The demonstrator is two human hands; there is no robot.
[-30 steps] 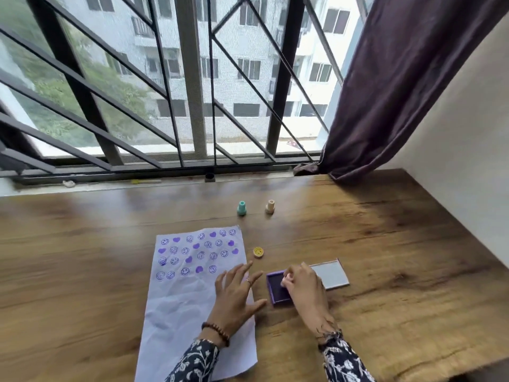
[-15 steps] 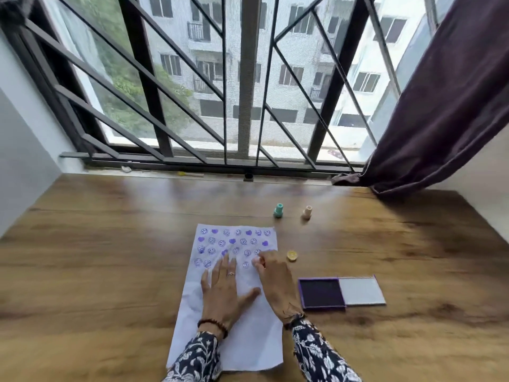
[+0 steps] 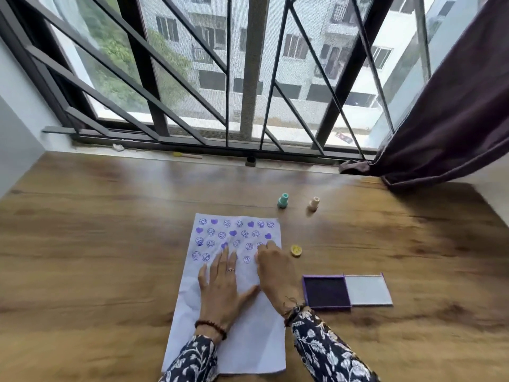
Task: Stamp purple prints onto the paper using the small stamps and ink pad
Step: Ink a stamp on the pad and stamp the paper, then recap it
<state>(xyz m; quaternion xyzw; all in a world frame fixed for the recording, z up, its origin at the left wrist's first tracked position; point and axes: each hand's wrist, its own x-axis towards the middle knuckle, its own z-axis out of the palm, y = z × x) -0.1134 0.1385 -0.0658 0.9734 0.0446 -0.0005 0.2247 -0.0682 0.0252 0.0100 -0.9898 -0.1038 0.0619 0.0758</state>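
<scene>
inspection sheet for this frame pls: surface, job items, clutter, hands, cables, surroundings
Surface: wooden table, bare around the work.
Job's things: paper, top part stamped purple; ink pad open, lid beside it; teal stamp, beige stamp, yellow stamp.
Clutter: small bits on the sill, unclear.
Hands: left hand flat on paper; right hand fingertips down at the prints, any stamp hidden.
Cables: nothing seen.
Surroundings: window grille, dark curtain.

This is a room in a home, likely an upper-floor flat. A wood-grain desk (image 3: 110,257) stands against a wide window (image 3: 248,64) fitted with dark metal security bars (image 3: 143,64), and a dark purple curtain (image 3: 454,119) is pulled to the right. Through the glass, residential apartment blocks (image 3: 303,45) and trees (image 3: 115,51) show outside.
</scene>
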